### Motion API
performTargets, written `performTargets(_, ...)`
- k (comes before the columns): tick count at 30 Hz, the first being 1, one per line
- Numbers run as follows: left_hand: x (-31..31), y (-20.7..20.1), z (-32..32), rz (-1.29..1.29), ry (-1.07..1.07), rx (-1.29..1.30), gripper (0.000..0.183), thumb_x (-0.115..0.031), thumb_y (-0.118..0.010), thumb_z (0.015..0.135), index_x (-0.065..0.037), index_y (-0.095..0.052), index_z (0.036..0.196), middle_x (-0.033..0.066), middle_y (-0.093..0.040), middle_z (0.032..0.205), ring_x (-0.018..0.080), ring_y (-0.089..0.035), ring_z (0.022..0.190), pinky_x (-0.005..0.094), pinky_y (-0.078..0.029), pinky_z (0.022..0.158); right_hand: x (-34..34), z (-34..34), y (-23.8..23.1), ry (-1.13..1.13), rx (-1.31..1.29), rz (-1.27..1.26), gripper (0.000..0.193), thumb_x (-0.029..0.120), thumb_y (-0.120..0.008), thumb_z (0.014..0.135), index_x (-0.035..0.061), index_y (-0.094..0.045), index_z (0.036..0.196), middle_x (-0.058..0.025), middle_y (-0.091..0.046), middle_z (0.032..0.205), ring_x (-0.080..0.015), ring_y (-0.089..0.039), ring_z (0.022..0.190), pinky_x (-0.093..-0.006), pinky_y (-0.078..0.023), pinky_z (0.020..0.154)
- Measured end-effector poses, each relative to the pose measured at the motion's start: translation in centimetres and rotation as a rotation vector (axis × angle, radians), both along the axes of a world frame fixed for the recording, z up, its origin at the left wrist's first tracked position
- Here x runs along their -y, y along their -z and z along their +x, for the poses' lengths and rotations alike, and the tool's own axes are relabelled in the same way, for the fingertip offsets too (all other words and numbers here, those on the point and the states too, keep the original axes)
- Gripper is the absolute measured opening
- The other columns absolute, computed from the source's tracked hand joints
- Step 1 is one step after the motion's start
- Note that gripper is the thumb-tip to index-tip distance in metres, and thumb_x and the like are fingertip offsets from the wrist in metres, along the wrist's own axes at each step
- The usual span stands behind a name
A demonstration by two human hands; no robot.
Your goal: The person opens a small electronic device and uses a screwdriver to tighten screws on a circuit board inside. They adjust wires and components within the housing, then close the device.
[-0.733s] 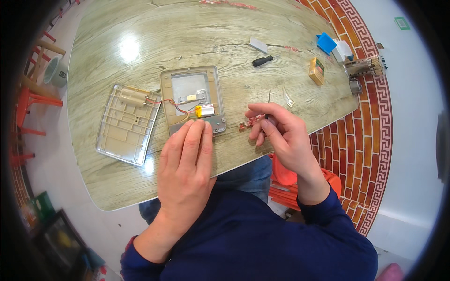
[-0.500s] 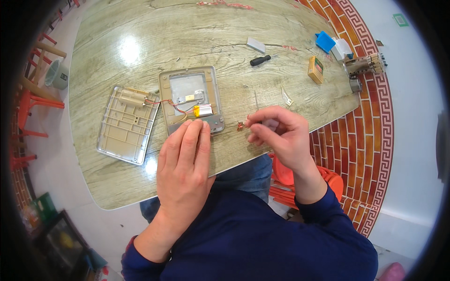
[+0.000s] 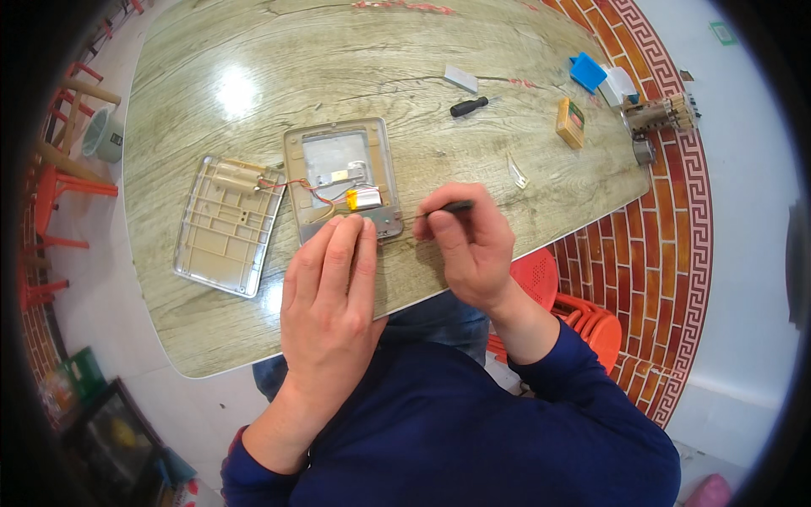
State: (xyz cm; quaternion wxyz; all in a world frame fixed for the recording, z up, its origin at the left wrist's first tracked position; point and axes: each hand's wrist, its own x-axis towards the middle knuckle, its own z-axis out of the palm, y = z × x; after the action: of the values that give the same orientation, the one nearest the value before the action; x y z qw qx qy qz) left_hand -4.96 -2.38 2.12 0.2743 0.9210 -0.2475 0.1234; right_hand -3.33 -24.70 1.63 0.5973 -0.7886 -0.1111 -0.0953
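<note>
An opened beige housing lies on the table, with a window, a small circuit board, thin wires and a silver battery pack with a yellow end. My left hand rests over its near edge, fingers stretched out and side by side; the thumb is mostly hidden. To its right, my right hand is closed around a slim black tool. The tool's thin shaft points left at the housing's lower right corner; I cannot tell whether the tip touches. Red and dark wires run left to the ribbed back cover.
Farther off lie a black screwdriver, a whitish block, a small white piece and a yellow box. Blue and white containers stand at the table's right end. Red stools are beside the near right edge.
My right hand has moved left and nearer the housing, and the black tool in it now points left. My left hand has stayed in place over the near edge.
</note>
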Motion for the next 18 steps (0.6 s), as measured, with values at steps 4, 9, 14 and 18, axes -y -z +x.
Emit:
performTargets(4,-0.1,0.0,-0.05,0.006,0.0,-0.009,0.067,0.001,-0.082,0.085,0.005,-0.076,0.152,0.013,-0.071,0.157,0.0322,-0.067,0.15,0.0466,-0.055,0.122,-0.04,-0.04,0.11,0.011,-0.023,-0.08,0.013,0.005,-0.069,0.123,-0.0031,-0.07,0.134,-0.0094,-0.077,0.118,-0.0134,-0.077,0.102,-0.029,-0.063,0.092)
performTargets(9,-0.08,0.05,-0.04,-0.012,0.002,-0.01,0.069,0.0,-0.083,0.084,0.005,-0.076,0.153,0.0129,-0.07,0.158,0.0323,-0.066,0.151,0.0471,-0.055,0.123,-0.15,0.4,-0.24,-0.044,-0.009,-0.168,0.013,0.005,-0.069,0.123,-0.002,-0.07,0.134,-0.0098,-0.078,0.113,-0.0139,-0.079,0.1,-0.0299,-0.064,0.09)
performTargets(14,-0.08,-0.04,-0.11,-0.007,0.002,-0.016,0.071,0.0,-0.083,0.084,0.005,-0.075,0.154,0.0132,-0.07,0.158,0.0323,-0.066,0.151,0.0472,-0.054,0.124,-0.08,0.37,-0.32,-0.046,0.003,-0.196,0.012,0.004,-0.069,0.123,-0.0014,-0.07,0.134,-0.0101,-0.079,0.11,-0.0151,-0.08,0.098,-0.0305,-0.065,0.089)
performTargets(18,-0.11,-0.11,-0.11,-0.007,0.008,-0.027,0.071,0.0,-0.083,0.083,0.005,-0.075,0.154,0.0138,-0.07,0.158,0.0325,-0.066,0.151,0.0472,-0.055,0.124,-0.22,0.58,0.01,-0.02,0.059,-0.207,0.012,0.003,-0.072,0.119,0.001,-0.073,0.131,-0.0122,-0.081,0.104,-0.022,-0.084,0.092,-0.0351,-0.065,0.081)
